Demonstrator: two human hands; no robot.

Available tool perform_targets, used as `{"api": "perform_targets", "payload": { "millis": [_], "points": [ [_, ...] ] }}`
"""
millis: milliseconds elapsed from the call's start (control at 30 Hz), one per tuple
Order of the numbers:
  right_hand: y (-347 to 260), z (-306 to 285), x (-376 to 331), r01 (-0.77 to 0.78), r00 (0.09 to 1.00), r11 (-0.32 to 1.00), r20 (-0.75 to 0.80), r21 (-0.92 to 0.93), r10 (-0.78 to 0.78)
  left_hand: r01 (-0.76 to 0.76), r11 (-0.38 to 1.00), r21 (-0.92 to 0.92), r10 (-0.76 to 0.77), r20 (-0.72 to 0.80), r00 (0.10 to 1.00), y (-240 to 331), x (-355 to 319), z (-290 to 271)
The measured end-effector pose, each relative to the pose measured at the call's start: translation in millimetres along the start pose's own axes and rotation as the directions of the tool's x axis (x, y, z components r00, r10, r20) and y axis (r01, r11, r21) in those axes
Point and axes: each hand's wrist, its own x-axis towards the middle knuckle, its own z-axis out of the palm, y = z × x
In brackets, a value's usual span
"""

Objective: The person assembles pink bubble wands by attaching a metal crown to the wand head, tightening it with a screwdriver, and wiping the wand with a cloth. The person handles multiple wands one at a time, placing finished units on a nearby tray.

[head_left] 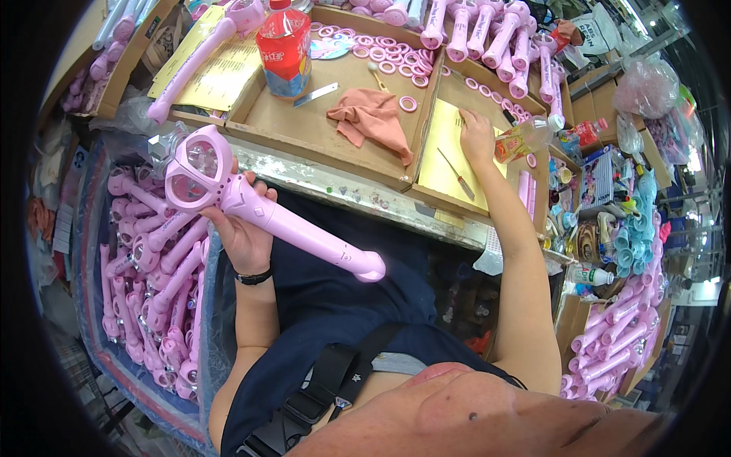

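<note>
My left hand (242,236) is closed around a pink toy wand (304,238) just below its round head. The head has clear windows and a clear faceted piece on its far side; the handle points right. My right hand (478,137) lies on a yellow sheet (449,141) in a cardboard tray (358,164), fingers stretched out and nothing visible in them. Close to it are a screwdriver (459,177) with a thin shaft, a bottle (525,139) on its side and several pink rings (495,97).
A deep lined bin (91,305) of pink wands stands at my left. The tray holds a salmon cloth (369,122), a metal ruler (316,94), pink rings (388,53) and a red drink bottle (284,49). More wands (502,38) lie at the back and at right (609,335).
</note>
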Motion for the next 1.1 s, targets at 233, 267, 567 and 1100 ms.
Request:
{"api": "perform_targets", "payload": {
  "millis": [233, 267, 567, 1100],
  "points": [
    [-5.2, -4.5, -3.5, -0.017, 0.994, 0.987, -0.104, 0.161, 0.034, -0.017, 1.000, 0.014, 0.017, -0.021, 1.000, 0.8, 1.5, -1.9],
    [-5.7, -4.9, -4.2, -0.019, 0.994, 0.985, -0.101, 0.169, 0.037, -0.019, 1.000, 0.005, 0.019, -0.017, 1.000, 1.1, 1.3, -2.4],
    [-4.2, -59.3, -5.2, 0.052, 0.984, 0.970, 0.155, 0.238, -0.091, -0.052, 0.979, -0.197, 0.053, 0.004, 0.999, 12.5, 1.6, -4.1],
    [-200.4, -176.0, -80.0, -0.367, 0.904, -0.086, 0.377, 0.926, 0.200, 0.174, 0.959, -0.224, -0.129, 0.201, 0.971, -13.2, -18.8, 7.9]
  ]
}}
